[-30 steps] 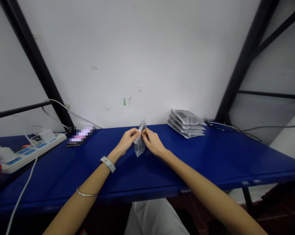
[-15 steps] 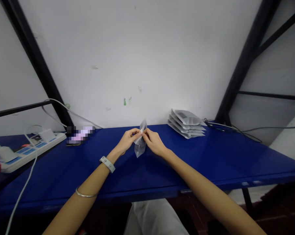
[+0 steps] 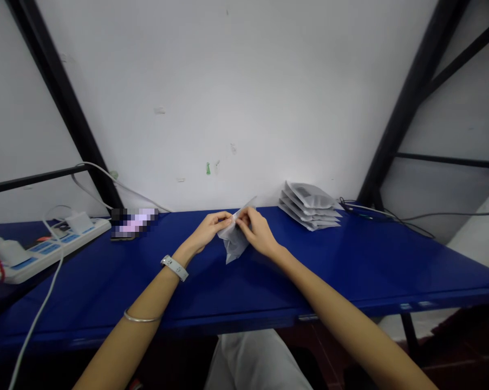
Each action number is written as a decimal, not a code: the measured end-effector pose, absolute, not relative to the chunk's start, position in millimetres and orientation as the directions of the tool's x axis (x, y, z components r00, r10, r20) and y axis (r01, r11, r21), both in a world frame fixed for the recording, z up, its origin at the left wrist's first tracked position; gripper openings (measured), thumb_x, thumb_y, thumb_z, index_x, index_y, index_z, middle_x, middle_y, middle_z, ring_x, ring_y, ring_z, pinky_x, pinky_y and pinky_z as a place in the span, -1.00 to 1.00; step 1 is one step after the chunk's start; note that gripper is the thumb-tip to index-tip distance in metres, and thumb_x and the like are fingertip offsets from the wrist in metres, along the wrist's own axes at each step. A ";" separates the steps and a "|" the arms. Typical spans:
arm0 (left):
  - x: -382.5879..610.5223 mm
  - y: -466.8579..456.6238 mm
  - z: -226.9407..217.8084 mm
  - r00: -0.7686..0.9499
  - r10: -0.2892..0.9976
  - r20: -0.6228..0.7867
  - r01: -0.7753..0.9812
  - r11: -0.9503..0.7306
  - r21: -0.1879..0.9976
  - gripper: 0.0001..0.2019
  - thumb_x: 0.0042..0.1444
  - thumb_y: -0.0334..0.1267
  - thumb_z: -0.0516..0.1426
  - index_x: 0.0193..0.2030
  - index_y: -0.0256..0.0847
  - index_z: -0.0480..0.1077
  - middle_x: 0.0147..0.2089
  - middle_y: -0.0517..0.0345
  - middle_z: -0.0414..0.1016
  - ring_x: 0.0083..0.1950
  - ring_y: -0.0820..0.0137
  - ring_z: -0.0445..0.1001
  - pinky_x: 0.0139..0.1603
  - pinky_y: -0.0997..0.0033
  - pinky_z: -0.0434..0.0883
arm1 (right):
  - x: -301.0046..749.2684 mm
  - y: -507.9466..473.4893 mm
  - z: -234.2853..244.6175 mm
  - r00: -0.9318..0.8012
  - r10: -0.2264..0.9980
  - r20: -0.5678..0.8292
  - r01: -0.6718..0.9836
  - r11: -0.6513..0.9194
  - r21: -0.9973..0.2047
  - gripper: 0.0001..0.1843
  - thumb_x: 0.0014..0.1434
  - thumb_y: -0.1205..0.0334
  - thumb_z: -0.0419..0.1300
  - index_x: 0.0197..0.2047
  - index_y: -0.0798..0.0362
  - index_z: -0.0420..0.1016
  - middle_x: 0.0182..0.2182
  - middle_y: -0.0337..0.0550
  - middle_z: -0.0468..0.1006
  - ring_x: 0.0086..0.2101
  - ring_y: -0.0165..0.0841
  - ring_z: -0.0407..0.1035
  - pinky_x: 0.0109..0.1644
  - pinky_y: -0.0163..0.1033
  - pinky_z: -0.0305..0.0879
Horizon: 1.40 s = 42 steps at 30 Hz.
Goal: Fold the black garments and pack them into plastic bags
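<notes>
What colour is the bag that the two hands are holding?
The bag is a translucent, whitish grey; it shows in the head view.

White wall with small scuffs and green flecks beyond the left hand and right hand, glossy blue tabletop beneath them, slanting black posts on either side, dark reddish floor below, soft light.

The bag is cloudy grey-white, the table blue, the wristband dark-spotted white.
</notes>
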<state>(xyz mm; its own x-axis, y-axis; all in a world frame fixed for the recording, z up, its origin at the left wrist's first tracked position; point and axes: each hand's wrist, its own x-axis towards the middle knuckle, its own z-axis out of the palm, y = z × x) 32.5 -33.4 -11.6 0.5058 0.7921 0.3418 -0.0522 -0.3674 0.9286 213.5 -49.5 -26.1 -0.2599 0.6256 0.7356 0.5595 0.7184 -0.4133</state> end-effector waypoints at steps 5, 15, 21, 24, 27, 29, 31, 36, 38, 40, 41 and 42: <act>26.3 -32.3 -4.4 0.444 0.784 0.434 0.134 -0.537 0.833 -0.82 0.10 -0.16 0.15 -0.32 -0.22 0.49 -0.30 0.15 0.46 -0.24 0.37 0.34 -0.17 0.43 0.22 | 226.6 -46.0 -18.1 -0.092 0.580 0.810 0.757 0.569 -0.321 -0.66 0.22 0.21 0.05 0.06 0.03 0.32 -0.04 0.04 0.34 -0.02 -0.12 0.18 0.03 -0.02 0.11; 6.4 -14.6 -1.1 0.226 0.688 0.690 0.555 -0.673 0.489 -0.87 0.14 -0.26 0.09 -0.37 -0.18 0.42 -0.32 0.13 0.47 -0.16 0.28 0.35 -0.03 0.28 0.24 | 251.8 -27.8 -13.9 0.144 0.742 0.654 0.783 0.319 -0.534 -0.83 0.14 0.26 0.07 -0.24 0.04 0.46 -0.29 -0.10 0.52 -0.16 -0.18 0.32 -0.02 -0.02 0.12; -2.4 -4.5 -8.0 0.137 0.694 0.707 0.692 -0.577 0.433 -0.88 0.15 -0.27 0.07 -0.36 -0.17 0.41 -0.28 0.10 0.47 -0.15 0.26 0.36 -0.03 0.24 0.28 | 259.9 -21.4 -12.2 0.100 0.779 0.619 0.527 0.487 -0.697 -0.86 0.07 0.23 0.11 -0.36 0.07 0.47 -0.52 -0.21 0.51 -0.44 -0.33 0.38 -0.27 -0.24 0.25; -4.0 -2.2 -10.9 0.088 0.701 0.708 0.731 -0.528 0.432 -0.87 0.15 -0.28 0.07 -0.34 -0.17 0.43 -0.27 0.07 0.47 -0.15 0.24 0.36 -0.05 0.22 0.29 | 257.2 -23.8 -10.6 0.061 0.749 0.660 0.536 0.533 -0.655 -0.81 0.09 0.19 0.10 -0.37 0.07 0.50 -0.48 -0.17 0.54 -0.43 -0.33 0.38 -0.27 -0.24 0.24; -4.0 -2.3 -12.1 0.047 0.697 0.716 0.754 -0.495 0.432 -0.86 0.14 -0.30 0.05 -0.32 -0.17 0.45 -0.23 0.05 0.49 -0.11 0.21 0.37 -0.02 0.17 0.28 | 252.6 -26.4 -9.9 0.021 0.725 0.688 0.546 0.568 -0.615 -0.81 0.10 0.18 0.10 -0.38 0.07 0.50 -0.42 -0.16 0.56 -0.39 -0.33 0.37 -0.27 -0.24 0.23; -3.6 -3.1 -12.1 0.056 0.683 0.728 0.746 -0.514 0.424 -0.85 0.13 -0.32 0.05 -0.31 -0.16 0.46 -0.23 0.06 0.50 -0.12 0.22 0.37 -0.01 0.17 0.29 | 249.5 -27.3 -10.2 0.013 0.716 0.698 0.539 0.583 -0.608 -0.81 0.08 0.17 0.10 -0.36 0.06 0.49 -0.42 -0.16 0.55 -0.38 -0.33 0.37 -0.27 -0.25 0.23; -3.6 -3.5 -11.6 0.078 0.668 0.740 0.714 -0.555 0.426 -0.86 0.11 -0.34 0.05 -0.31 -0.17 0.46 -0.25 0.06 0.50 -0.14 0.24 0.39 -0.02 0.19 0.30 | 247.0 -27.9 -10.8 0.004 0.707 0.707 0.530 0.598 -0.602 -0.81 0.07 0.17 0.12 -0.32 0.06 0.49 -0.41 -0.17 0.53 -0.37 -0.33 0.37 -0.27 -0.26 0.23; -8.4 0.7 -13.3 -0.023 0.713 0.701 0.531 -0.585 0.613 -0.83 0.02 -0.33 0.13 -0.21 -0.19 0.45 -0.25 0.08 0.51 -0.19 0.30 0.47 -0.12 0.30 0.37 | 248.6 -27.1 -11.9 0.074 0.712 0.698 0.549 0.556 -0.624 -0.83 0.05 0.20 0.08 -0.39 0.06 0.47 -0.51 -0.19 0.49 -0.45 -0.34 0.33 -0.30 -0.25 0.21; -10.6 4.3 -16.5 -0.090 0.766 0.636 0.409 -0.554 0.725 -0.81 -0.02 -0.30 0.16 -0.21 -0.22 0.45 -0.29 0.09 0.51 -0.24 0.33 0.48 -0.15 0.33 0.39 | 252.7 -24.9 -13.0 0.148 0.715 0.684 0.551 0.515 -0.657 -0.84 0.04 0.21 0.08 -0.39 0.06 0.46 -0.56 -0.22 0.45 -0.49 -0.34 0.31 -0.32 -0.24 0.21; -11.3 7.6 -20.6 -0.126 0.814 0.566 0.289 -0.516 0.806 -0.81 -0.07 -0.28 0.19 -0.26 -0.24 0.45 -0.33 0.10 0.51 -0.28 0.36 0.48 -0.14 0.34 0.39 | 256.9 -22.3 -14.6 0.192 0.725 0.661 0.535 0.488 -0.690 -0.84 0.03 0.21 0.07 -0.38 0.06 0.45 -0.59 -0.24 0.41 -0.53 -0.34 0.31 -0.34 -0.23 0.20; -10.9 9.0 -22.7 -0.133 0.833 0.536 0.241 -0.498 0.833 -0.80 -0.10 -0.27 0.21 -0.28 -0.25 0.46 -0.34 0.10 0.52 -0.29 0.37 0.48 -0.16 0.35 0.40 | 258.3 -21.2 -15.3 0.202 0.732 0.650 0.521 0.482 -0.705 -0.84 0.03 0.20 0.07 -0.38 0.06 0.44 -0.61 -0.26 0.40 -0.54 -0.34 0.31 -0.35 -0.23 0.21; -10.2 10.0 -24.6 -0.134 0.849 0.511 0.202 -0.482 0.853 -0.79 -0.13 -0.26 0.23 -0.29 -0.25 0.46 -0.35 0.10 0.52 -0.29 0.37 0.48 -0.18 0.36 0.40 | 259.2 -20.4 -16.0 0.207 0.739 0.641 0.508 0.479 -0.716 -0.84 0.03 0.20 0.07 -0.38 0.06 0.43 -0.62 -0.27 0.39 -0.54 -0.33 0.32 -0.35 -0.23 0.21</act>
<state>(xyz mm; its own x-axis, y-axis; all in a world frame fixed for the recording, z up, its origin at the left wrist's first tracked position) -10.2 10.0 -24.6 -0.1338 0.8490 0.5113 0.2022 -0.4817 0.8527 259.2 -20.4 -16.0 0.2069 0.7390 0.6411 0.5077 0.4791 -0.7161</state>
